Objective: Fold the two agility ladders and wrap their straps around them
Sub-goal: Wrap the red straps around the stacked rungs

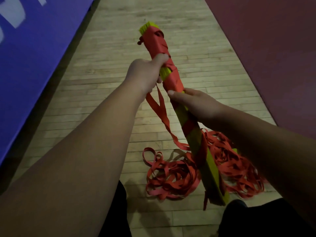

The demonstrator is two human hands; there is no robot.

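I hold a bundle of yellow-green ladder rungs out in front of me, tilted away. Red strap is wound tightly around its far half. My left hand grips the bundle's middle and pinches the strap, a loop of which hangs down below it. My right hand is closed around the bundle just below the wrapped part. The near end of the bundle has only a few turns of strap. A loose tangle of red strap lies on the floor beneath, spreading to both sides.
The floor is pale wooden boards. A blue mat borders it on the left and a dark red mat on the right. My dark-clothed knees show at the bottom edge.
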